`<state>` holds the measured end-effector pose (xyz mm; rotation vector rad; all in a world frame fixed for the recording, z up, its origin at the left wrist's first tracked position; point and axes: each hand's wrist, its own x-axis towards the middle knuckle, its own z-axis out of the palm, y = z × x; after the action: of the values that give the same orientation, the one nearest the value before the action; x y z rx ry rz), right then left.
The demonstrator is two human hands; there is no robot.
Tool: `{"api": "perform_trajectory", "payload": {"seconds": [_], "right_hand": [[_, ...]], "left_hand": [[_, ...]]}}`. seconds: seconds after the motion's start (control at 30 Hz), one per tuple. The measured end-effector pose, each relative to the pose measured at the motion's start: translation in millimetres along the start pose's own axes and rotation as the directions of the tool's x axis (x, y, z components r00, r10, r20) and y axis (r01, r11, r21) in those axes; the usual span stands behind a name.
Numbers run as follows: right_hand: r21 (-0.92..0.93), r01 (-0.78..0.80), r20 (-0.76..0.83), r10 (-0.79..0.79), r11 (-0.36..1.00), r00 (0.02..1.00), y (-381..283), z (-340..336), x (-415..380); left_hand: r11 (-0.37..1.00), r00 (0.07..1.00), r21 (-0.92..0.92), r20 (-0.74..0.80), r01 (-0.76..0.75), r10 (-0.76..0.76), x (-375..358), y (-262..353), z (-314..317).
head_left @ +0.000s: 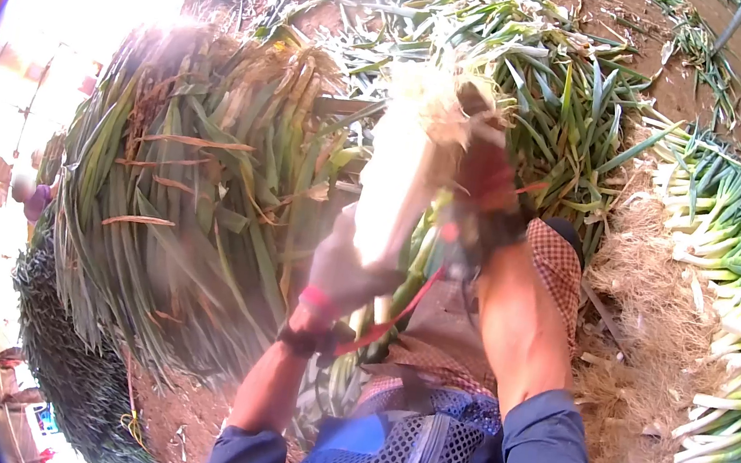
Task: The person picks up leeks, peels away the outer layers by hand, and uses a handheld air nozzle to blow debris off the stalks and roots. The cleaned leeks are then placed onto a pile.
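Observation:
A thick bunch of long green onions (392,192) stands before my body, white stalks up and pale, hairy roots at the top. My left hand (348,271), in a light glove with a pink cuff, is closed around its lower stalks. Against the right side of the bunch, near the roots, is my right hand (486,196) in a dark and red glove. Motion smears its fingers, and a dark shape above it cannot be made out. A red strip (391,320) hangs between my wrists, and green leaves run down over my lap.
To the left rises a large heap of long green onions (211,152) with dry leaves. Loose leaves and trimmings (545,67) cover the ground ahead. On the right lie rows of green onions (734,340) beside a mass of tan roots (650,299). Bare soil (610,9) shows behind.

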<state>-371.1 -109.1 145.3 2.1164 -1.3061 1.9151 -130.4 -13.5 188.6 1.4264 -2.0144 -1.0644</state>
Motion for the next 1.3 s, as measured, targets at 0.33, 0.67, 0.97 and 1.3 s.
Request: {"api": "perform_trajectory", "payload": {"seconds": [0.33,0.67,0.97,1.3], "right_hand": [[0.607,-0.657,0.309,0.629,0.447,0.714,86,-171,67],[-0.396,-0.679,0.766,0.63,0.619,0.128,-66,-114,42],[-0.846,-0.336,0.005,0.638,0.413,0.77,-16,-160,140],[-0.355,-0.211,0.887,0.4,0.911,0.23,-132,43,-16]], "left_hand": [[0.985,0.999,0.165,0.018,0.04,-0.044,-56,-18,-26],[0.774,0.921,-0.527,0.044,0.351,-0.388,-32,-65,-98],[0.828,0.933,-0.433,0.131,0.357,-0.334,-40,-65,-101],[0.788,0.929,-0.493,0.155,0.367,-0.336,-46,-36,-92]]}}
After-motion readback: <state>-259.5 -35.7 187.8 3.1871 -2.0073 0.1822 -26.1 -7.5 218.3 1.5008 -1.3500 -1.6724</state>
